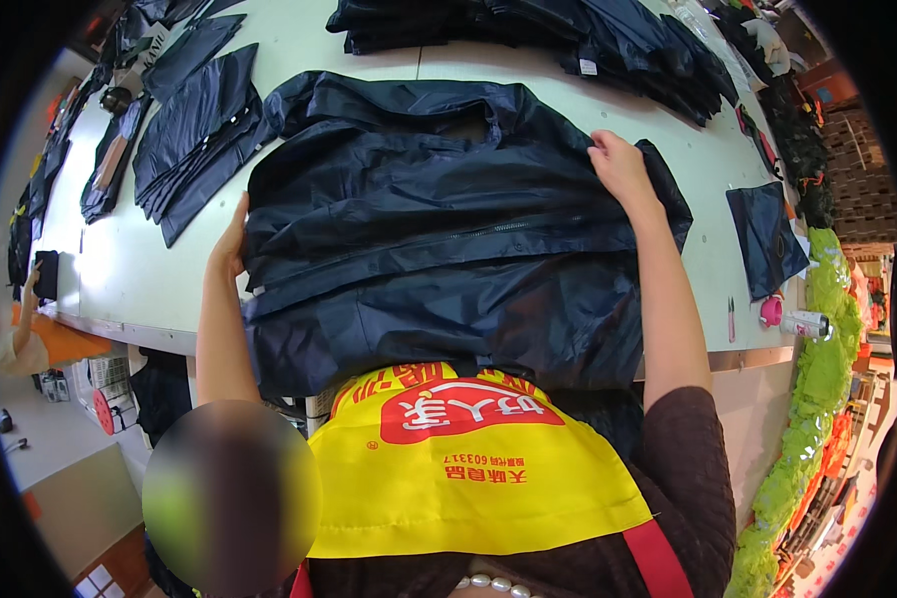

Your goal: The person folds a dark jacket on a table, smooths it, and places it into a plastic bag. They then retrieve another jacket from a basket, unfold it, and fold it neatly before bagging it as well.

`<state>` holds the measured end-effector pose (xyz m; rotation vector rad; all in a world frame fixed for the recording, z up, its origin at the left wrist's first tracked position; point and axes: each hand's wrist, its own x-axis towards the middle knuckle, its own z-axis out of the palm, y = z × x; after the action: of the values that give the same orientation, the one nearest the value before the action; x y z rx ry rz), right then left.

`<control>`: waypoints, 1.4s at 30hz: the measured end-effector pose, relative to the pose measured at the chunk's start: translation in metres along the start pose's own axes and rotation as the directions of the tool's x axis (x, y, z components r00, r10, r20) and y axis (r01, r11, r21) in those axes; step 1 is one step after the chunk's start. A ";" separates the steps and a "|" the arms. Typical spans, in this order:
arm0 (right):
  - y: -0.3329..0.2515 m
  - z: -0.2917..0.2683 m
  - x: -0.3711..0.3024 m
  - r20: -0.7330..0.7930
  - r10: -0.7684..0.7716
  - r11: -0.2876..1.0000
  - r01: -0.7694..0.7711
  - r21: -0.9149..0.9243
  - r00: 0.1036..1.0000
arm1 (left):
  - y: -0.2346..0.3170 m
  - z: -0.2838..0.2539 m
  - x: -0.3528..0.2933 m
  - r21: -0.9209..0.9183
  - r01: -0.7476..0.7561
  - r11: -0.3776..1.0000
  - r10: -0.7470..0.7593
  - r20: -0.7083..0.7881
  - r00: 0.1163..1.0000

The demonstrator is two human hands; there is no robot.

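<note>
While my yellow apron (468,478) hangs closest to me, just past it the hem of the dark navy jacket (448,239) droops over the near edge of the pale work table (120,269), so that part is not squared up yet. The jacket lies flat across the table in front of me, zipper running roughly sideways, body spread wide and rumpled in long creases. My left hand (232,239) rests open against its left edge, fingers flat along the fabric rather than pinching it. My right hand (618,164) lies palm down on the upper right part, fingers loosely spread and pressing the cloth, gripping nothing that I can see. I judge the folding to be at an early stage: the garment is laid out and being smoothed, but the sides are not turned in and the collar end still lies loose at the far side.

To the right, a small dark fabric piece (765,239) sits apart near the table edge, with a pink-capped item (770,311) just beyond it. Farther left lie flat cut panels (194,140), and at the far edge a stack of finished dark garments (568,35) waits.
</note>
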<state>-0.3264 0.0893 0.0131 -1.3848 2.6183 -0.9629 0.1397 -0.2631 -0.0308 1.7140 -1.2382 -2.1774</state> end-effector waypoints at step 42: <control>0.072 -0.035 0.008 0.583 0.263 0.937 -0.061 -0.343 0.768 | -0.026 0.366 0.016 0.766 -0.616 0.184 0.483 0.475 0.735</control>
<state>-0.3947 0.1306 0.0051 -1.2070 2.3495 -0.0266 -0.1679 -0.0629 -0.0482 0.8617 -2.8653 -1.1188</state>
